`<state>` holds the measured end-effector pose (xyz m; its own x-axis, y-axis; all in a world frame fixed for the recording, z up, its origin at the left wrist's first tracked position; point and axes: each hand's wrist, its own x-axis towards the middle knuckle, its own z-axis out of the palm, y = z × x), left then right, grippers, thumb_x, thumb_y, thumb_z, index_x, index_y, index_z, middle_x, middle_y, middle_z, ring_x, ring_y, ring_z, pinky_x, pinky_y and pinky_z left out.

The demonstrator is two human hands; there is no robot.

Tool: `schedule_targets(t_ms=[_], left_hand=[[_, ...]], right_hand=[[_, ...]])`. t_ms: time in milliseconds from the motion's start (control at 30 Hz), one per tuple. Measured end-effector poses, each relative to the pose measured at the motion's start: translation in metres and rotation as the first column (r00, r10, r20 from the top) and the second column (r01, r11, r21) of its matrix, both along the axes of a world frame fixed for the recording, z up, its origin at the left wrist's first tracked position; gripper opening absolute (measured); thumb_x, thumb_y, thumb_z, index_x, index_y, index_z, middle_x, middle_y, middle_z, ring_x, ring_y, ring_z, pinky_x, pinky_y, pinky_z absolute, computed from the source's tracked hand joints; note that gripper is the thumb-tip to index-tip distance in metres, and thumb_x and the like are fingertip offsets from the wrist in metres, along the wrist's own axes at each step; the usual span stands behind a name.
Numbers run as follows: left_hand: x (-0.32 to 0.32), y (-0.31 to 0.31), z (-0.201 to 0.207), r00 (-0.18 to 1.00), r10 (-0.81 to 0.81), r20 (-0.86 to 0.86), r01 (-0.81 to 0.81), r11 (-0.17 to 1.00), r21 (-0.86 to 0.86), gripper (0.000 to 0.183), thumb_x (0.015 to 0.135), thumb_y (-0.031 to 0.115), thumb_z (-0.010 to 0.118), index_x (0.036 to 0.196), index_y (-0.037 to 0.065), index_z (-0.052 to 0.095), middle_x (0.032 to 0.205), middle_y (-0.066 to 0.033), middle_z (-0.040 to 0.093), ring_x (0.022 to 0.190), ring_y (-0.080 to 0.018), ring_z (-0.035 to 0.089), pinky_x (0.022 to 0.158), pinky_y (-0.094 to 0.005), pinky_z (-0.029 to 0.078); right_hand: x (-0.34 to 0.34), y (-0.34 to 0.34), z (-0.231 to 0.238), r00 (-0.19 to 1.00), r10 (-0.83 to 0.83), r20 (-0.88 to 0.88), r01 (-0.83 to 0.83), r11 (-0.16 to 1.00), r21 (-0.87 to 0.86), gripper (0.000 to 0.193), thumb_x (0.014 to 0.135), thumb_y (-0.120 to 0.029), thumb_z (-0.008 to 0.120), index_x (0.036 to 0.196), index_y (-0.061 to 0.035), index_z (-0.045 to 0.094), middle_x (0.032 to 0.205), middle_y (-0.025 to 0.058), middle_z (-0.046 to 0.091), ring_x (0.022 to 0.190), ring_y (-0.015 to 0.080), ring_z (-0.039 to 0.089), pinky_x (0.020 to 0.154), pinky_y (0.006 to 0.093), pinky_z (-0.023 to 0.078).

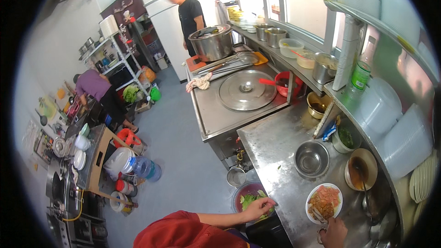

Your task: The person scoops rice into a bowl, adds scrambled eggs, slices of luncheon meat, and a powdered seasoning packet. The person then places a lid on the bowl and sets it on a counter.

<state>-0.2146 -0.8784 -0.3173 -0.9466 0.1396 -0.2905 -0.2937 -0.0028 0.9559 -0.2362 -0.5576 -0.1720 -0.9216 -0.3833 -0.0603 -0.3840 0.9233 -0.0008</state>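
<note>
My right hand is closed round metal scissors, whose tips rest on food in a white plate. The plate holds pinkish sliced meat and brown chopped food. My left hand, fingers loosely bent and apparently holding nothing, hovers by the steel counter's near left edge. Below it stands a basin of green leaves. An empty steel bowl sits beyond the plate. To its right stands a bowl of reddish-brown sauce with a ladle in it.
A steel stove top with a large round lid and a big pot adjoins the counter. Plastic containers crowd the right shelf. One person stands at the back; another bends over the left worktop. Buckets stand on the floor.
</note>
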Motion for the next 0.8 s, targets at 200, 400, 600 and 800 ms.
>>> schedule_targets(t_ms=[200, 400, 600, 800], left_hand=[[0.014, -0.004, 0.001, 0.979, 0.044, 0.198, -0.091, 0.969, 0.231, 0.018, 0.093, 0.019, 0.06, 0.105, 0.006, 0.062, 0.094, -0.0042, 0.063, 0.085, -0.0135, 0.061, 0.072, -0.0298, 0.053], [0.005, -0.009, 0.006, 0.988, 0.025, 0.153, -0.031, 0.999, 0.036, 0.017, 0.094, 0.015, 0.058, 0.106, 0.005, 0.058, 0.091, -0.0041, 0.062, 0.077, -0.0119, 0.061, 0.068, -0.0259, 0.052], [0.006, 0.007, 0.015, 0.982, 0.007, 0.191, -0.011, 1.0, 0.021, 0.016, 0.094, 0.013, 0.057, 0.107, 0.004, 0.058, 0.094, -0.006, 0.062, 0.078, -0.0129, 0.062, 0.071, -0.026, 0.051], [0.006, 0.011, 0.009, 0.985, -0.002, 0.173, -0.004, 0.999, 0.032, 0.015, 0.095, 0.012, 0.056, 0.107, 0.003, 0.058, 0.095, -0.0057, 0.061, 0.078, -0.0129, 0.062, 0.072, -0.0262, 0.051]], right_hand=[[0.015, 0.013, 0.009, 0.97, -0.242, 0.024, 0.242, 0.951, -0.194, 0.038, 0.063, -0.018, 0.07, 0.098, -0.0074, 0.059, 0.094, 0.0135, 0.057, 0.087, 0.0337, 0.057, 0.075, 0.0437, 0.047], [0.014, 0.057, -0.014, 0.923, -0.384, -0.016, 0.383, 0.922, -0.05, 0.034, 0.067, -0.02, 0.073, 0.097, -0.0122, 0.06, 0.091, 0.0072, 0.057, 0.088, 0.0271, 0.06, 0.071, 0.0378, 0.05], [0.011, 0.065, -0.01, 0.912, -0.41, 0.001, 0.408, 0.905, -0.12, 0.035, 0.067, -0.022, 0.073, 0.098, -0.0115, 0.059, 0.092, 0.0059, 0.057, 0.089, 0.0266, 0.06, 0.07, 0.0387, 0.05], [0.013, 0.065, -0.014, 0.918, -0.394, 0.044, 0.396, 0.916, -0.062, 0.035, 0.066, -0.02, 0.072, 0.098, -0.0119, 0.059, 0.092, 0.0055, 0.057, 0.09, 0.0263, 0.061, 0.07, 0.0386, 0.051]])
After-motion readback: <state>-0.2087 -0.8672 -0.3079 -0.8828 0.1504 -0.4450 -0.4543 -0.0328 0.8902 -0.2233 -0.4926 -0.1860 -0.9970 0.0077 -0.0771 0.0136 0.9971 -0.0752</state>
